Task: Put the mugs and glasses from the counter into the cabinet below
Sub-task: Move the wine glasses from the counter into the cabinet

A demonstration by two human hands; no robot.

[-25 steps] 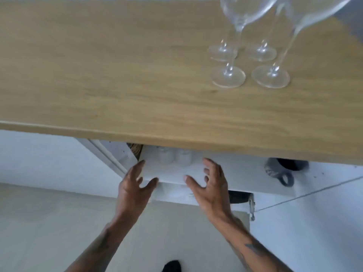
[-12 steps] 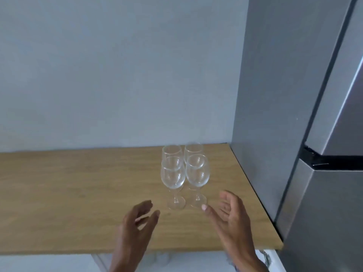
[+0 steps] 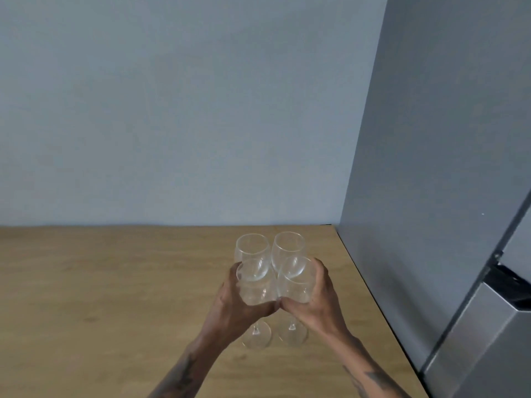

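Note:
Several clear wine glasses stand bunched together on the wooden counter (image 3: pixel 115 282), near its right end. My left hand (image 3: pixel 230 305) is wrapped around the bowl of the front left glass (image 3: pixel 253 285). My right hand (image 3: pixel 319 300) is wrapped around the bowl of the front right glass (image 3: pixel 296 282). The feet of both front glasses show below my hands, at or just above the counter. Behind them the back left glass (image 3: pixel 251 245) and the back right glass (image 3: pixel 287 245) stand untouched. The cabinet below is out of view.
A grey wall (image 3: pixel 172 110) rises behind the counter. A tall grey fridge (image 3: pixel 431 196) closes off the counter's right end, close to the glasses. The counter stretches away to the left.
The view rose from the open cabinet under the counter to the countertop. Both hands came up open from below, reached forward and closed on the two front glasses.

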